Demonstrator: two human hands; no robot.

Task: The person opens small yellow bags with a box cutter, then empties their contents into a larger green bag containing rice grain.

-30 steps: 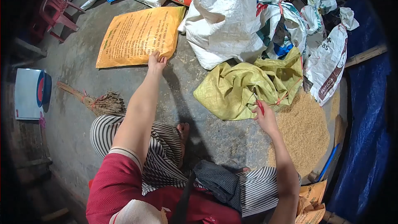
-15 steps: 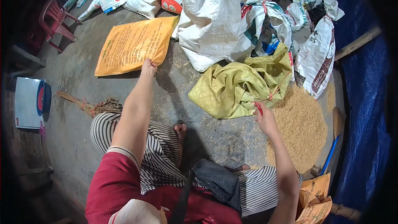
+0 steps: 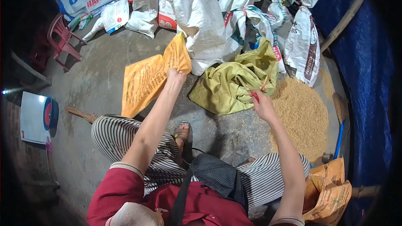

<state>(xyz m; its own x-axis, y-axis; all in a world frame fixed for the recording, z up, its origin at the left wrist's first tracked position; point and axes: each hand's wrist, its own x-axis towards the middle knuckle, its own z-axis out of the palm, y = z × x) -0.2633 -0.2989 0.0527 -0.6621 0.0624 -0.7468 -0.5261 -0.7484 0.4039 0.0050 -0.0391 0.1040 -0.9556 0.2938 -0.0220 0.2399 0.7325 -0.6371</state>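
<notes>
Printed yellow-orange sack (image 3: 144,81) hangs folded from my left hand (image 3: 176,75), whose fingers are closed on its edge. My right hand (image 3: 262,104) is closed around a small red-handled tool (image 3: 255,96); its tip is too small to make out against the sack behind it. That yellow-green woven sack (image 3: 226,86) lies crumpled on the floor between my hands, with a red tie (image 3: 266,81) near its right end. Just right of my right hand spreads a heap of grain (image 3: 301,117).
White sacks (image 3: 201,21) stand along the far side. A red plastic chair (image 3: 63,39) is at the upper left, a white board-like object (image 3: 34,117) at the left. Open orange sacks (image 3: 331,196) lie lower right, beside a blue tarp (image 3: 370,88) and a blue handle (image 3: 339,138).
My left hand has moved right, bringing the orange sack's edge toward the yellow-green sack and folding the orange sack. My right hand keeps its grip on the red-handled tool. The view has shifted slightly.
</notes>
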